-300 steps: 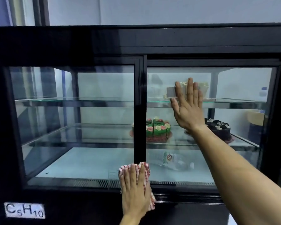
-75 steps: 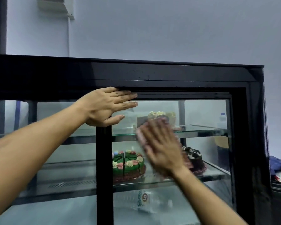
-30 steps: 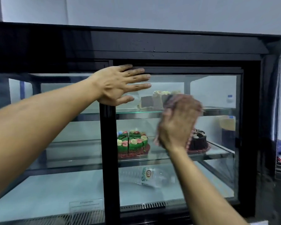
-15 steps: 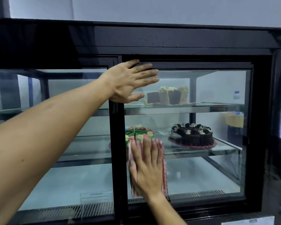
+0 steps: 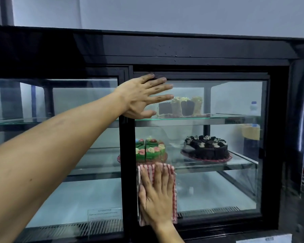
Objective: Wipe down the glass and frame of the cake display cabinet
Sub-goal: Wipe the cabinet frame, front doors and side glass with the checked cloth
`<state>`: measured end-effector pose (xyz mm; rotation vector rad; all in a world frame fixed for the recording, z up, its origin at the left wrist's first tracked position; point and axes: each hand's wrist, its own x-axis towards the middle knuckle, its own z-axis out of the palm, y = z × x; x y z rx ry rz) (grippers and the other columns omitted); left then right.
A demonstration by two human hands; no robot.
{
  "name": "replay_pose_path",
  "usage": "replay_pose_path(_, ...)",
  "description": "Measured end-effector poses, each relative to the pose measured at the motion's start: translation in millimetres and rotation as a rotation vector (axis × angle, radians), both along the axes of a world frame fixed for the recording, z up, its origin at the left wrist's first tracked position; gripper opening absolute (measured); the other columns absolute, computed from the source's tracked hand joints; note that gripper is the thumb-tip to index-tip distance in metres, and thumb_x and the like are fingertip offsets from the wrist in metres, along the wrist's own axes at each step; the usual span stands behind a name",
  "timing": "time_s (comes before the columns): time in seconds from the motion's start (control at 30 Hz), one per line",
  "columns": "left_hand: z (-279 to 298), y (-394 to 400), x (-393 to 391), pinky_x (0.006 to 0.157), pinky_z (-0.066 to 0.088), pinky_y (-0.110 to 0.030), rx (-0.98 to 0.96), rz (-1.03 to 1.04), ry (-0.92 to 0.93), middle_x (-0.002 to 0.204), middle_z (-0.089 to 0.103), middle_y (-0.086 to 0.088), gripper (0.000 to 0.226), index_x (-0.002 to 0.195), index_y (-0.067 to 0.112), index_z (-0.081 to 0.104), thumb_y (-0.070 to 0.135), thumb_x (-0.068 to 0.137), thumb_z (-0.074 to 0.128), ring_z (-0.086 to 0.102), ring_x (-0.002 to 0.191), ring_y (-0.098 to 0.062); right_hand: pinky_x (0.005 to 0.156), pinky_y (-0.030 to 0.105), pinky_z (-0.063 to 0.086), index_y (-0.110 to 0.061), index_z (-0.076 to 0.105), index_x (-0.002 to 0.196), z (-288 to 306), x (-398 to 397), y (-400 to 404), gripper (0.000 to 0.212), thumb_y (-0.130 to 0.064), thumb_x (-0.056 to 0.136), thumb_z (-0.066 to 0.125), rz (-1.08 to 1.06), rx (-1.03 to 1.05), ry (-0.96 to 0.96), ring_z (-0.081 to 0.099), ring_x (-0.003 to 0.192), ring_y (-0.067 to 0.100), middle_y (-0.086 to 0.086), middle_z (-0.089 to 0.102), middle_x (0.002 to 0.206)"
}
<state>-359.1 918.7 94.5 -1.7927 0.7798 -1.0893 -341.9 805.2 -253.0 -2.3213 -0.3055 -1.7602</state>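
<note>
My right hand (image 5: 156, 199), fingers straight, presses a red checked cloth (image 5: 172, 176), mostly hidden beneath it, on the glass (image 5: 218, 190) at lower centre. My left hand (image 5: 140, 99) lies flat, fingers spread, upper centre. The cabinet (image 5: 182, 48) is black-framed, its left side cut off.

The post (image 5: 126, 155) hides part of the green cake (image 5: 150, 150); the cabinet's (image 5: 182, 48) left end is cut off; the label (image 5: 104, 214) is unreadable.

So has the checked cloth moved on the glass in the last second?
Yes. The checked cloth, under the right hand, went from beside the chocolate cake down and left, below the green cake.
</note>
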Motion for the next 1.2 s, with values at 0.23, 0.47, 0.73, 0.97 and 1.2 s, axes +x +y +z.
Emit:
replay_pose_path(0.23, -6, -2, 4, 0.129, 0.000, -0.048, -0.022, -0.061, -0.029, 0.172, -0.015, -0.005, 0.076, 0.163, 0.032, -0.016, 0.065, 0.097, 0.005, -0.008, 0.160, -0.028, 0.126, 0.059, 0.023, -0.032, 0.033, 0.161, 117, 18, -89, 0.059, -0.044, 0.105, 0.042, 0.032, -0.301, -0.155, 0.023, 0.157, 0.038, 0.015, 0.028, 0.169)
replay_pose_path(0.47, -5, -7, 9, 0.128, -0.011, -0.049, 0.065, -0.019, -0.016, 0.164, -0.038, -0.002, 0.080, 0.154, 0.035, -0.036, 0.074, 0.098, 0.005, -0.030, 0.155, -0.026, 0.126, 0.065, 0.004, -0.040, -0.015, 0.162, 114, 37, -228, 0.063, -0.042, 0.108, 0.017, -0.137, 0.703, -0.080, 0.001, 0.158, 0.047, 0.022, 0.004, 0.172)
replay_pose_path(0.73, -4, -14, 6, 0.127, -0.016, -0.046, 0.043, 0.046, 0.020, 0.161, -0.043, -0.002, 0.084, 0.149, 0.039, -0.042, 0.085, 0.090, -0.003, -0.039, 0.150, -0.024, 0.127, 0.056, 0.020, -0.034, 0.034, 0.161, 96, 12, -78, 0.059, -0.044, 0.103, 0.044, 0.043, -0.252, -0.126, 0.018, 0.159, 0.037, 0.014, 0.027, 0.169)
replay_pose_path(0.97, -8, -17, 5, 0.126, -0.017, -0.046, 0.015, 0.083, 0.034, 0.157, -0.050, -0.001, 0.076, 0.145, 0.040, -0.047, 0.078, 0.089, -0.014, -0.043, 0.147, -0.024, 0.128, 0.061, 0.005, -0.025, 0.004, 0.166, 134, 37, -270, 0.063, -0.049, 0.109, 0.017, -0.135, 0.318, -0.067, 0.002, 0.160, 0.041, 0.017, 0.003, 0.173)
replay_pose_path(1.2, -7, -19, 1, 0.126, -0.018, -0.046, 0.012, 0.111, 0.059, 0.157, -0.049, -0.001, 0.078, 0.146, 0.040, -0.046, 0.077, 0.082, -0.023, -0.042, 0.148, -0.026, 0.128, 0.059, 0.000, -0.015, 0.007, 0.167, 126, 8, -112, 0.064, -0.037, 0.110, 0.025, -0.094, 0.467, -0.043, -0.004, 0.159, 0.042, 0.019, -0.006, 0.172)
